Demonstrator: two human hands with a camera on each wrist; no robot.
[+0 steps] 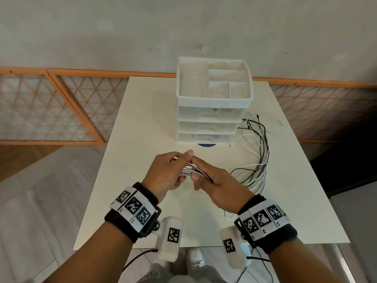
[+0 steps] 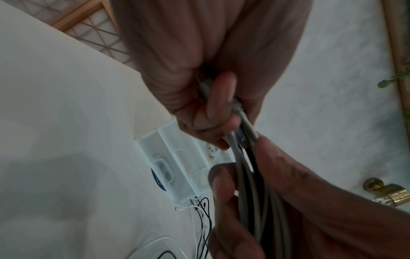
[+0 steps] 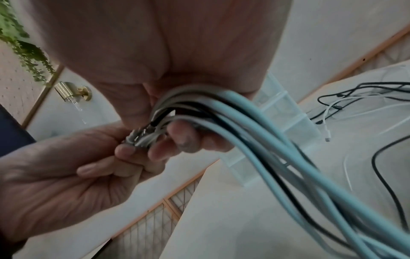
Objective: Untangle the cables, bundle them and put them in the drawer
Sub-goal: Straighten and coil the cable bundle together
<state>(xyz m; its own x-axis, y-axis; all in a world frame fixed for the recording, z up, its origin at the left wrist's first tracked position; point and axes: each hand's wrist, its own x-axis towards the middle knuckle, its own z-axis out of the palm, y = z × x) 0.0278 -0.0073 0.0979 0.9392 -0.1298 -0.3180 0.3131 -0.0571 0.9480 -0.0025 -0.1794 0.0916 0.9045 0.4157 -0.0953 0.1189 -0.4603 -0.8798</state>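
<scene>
Head view, cables (image 1: 259, 160): we see white and black strands, one end gathered above the table (image 1: 142, 119), the rest looping right of the drawer unit (image 1: 208, 127).
Left hand (image 1: 165, 172): pinches the plug ends.
Right hand (image 1: 214, 180): curls round the strands; count perhaps six, blurred.

Your left hand (image 1: 163, 172) and right hand (image 1: 216, 184) are bare, and so are both forearms. Each wrist carries a black fabric band (image 1: 130, 219) wrapped with a white strip of three square black-and-white markers (image 1: 134, 207); small black digits sit under the squares. A black bracket with a round silver screw (image 1: 156, 226) sticks out from the left band toward the other wrist. From it hangs a white padded block (image 1: 170, 238) bearing one marker. The right band (image 1: 269, 225) has a matching block (image 1: 232, 247), with a thin black lead (image 1: 258, 259) trailing from it. Below the blocks show grey trousers (image 1: 179, 276) and a white shoe (image 1: 195, 257).
</scene>
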